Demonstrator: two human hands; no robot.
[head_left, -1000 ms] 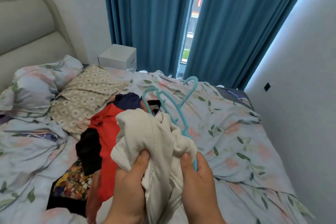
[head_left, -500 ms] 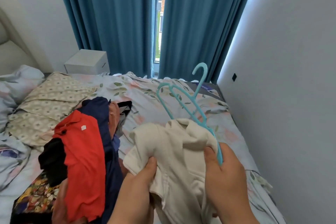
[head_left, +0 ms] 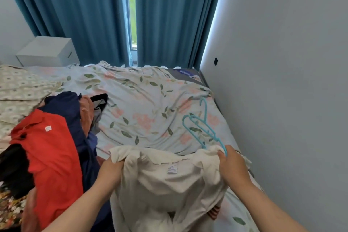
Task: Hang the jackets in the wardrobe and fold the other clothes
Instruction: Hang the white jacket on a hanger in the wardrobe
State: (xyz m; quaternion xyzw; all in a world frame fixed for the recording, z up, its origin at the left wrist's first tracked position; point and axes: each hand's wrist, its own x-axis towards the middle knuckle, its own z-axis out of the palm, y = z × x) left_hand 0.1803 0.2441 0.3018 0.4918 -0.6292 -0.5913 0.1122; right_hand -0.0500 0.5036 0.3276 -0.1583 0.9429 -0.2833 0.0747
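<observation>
Floral bedding (head_left: 143,103) is filling the middle of the frame, and a cream garment (head_left: 169,182) is hanging spread across its lower centre, label showing. The left hand (head_left: 113,169) is pinching one upper corner in curled fingers. The right hand (head_left: 232,164) is gripping the other corner together with blue hangers (head_left: 204,126), which are sticking up toward the right. Nothing appears hung or folded yet: a pile (head_left: 54,152) of red, navy and black clothes is lying unsorted at lower left. No wardrobe is showing; curtains (head_left: 84,15) are covering the top.
</observation>
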